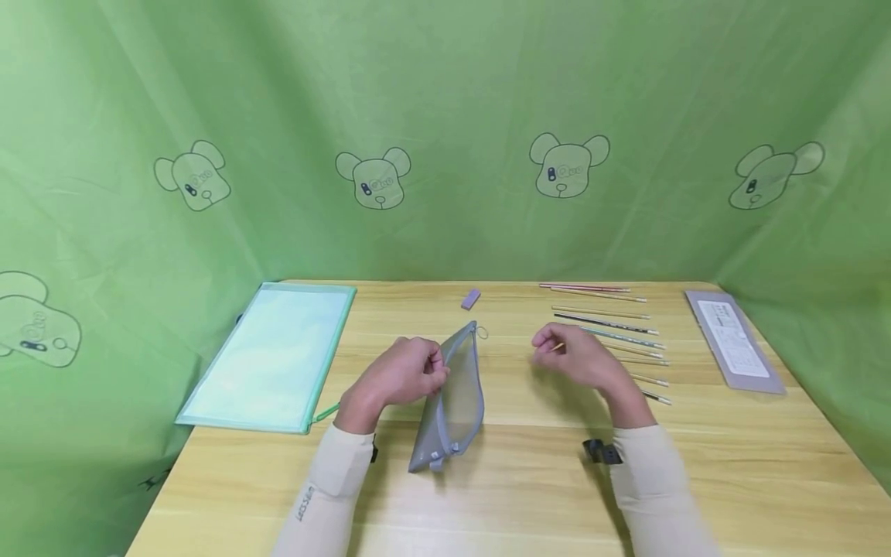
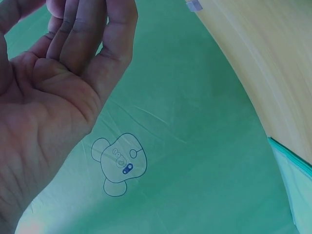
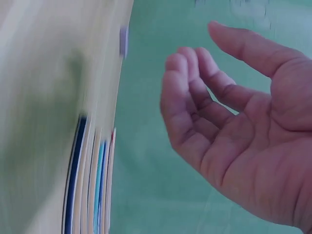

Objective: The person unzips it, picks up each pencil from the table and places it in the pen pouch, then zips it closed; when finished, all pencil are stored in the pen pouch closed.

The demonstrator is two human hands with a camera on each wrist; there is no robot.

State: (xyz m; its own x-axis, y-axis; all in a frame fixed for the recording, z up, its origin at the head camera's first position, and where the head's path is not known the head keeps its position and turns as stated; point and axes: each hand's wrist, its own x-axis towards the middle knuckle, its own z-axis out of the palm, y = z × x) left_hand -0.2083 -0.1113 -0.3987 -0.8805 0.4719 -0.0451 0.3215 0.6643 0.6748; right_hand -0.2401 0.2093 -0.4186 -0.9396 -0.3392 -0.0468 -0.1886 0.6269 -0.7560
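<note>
My left hand pinches the near edge of a grey mesh zip pouch, which stands tilted on the table with its zipped mouth gaping to the right. In the left wrist view the fingers are bent and the pouch lies outside the picture. To the right of the pouch, my right hand hovers over the table with nothing in it. Its fingers curve loosely, the thumb apart from them. Several pencils lie in a row beside and beyond this hand, some partly hidden by it.
A purple eraser lies behind the pouch. On the left is a pale teal zip folder with a green pull cord. A grey packet with a white label sits at the right edge. Green curtain encloses the wooden table.
</note>
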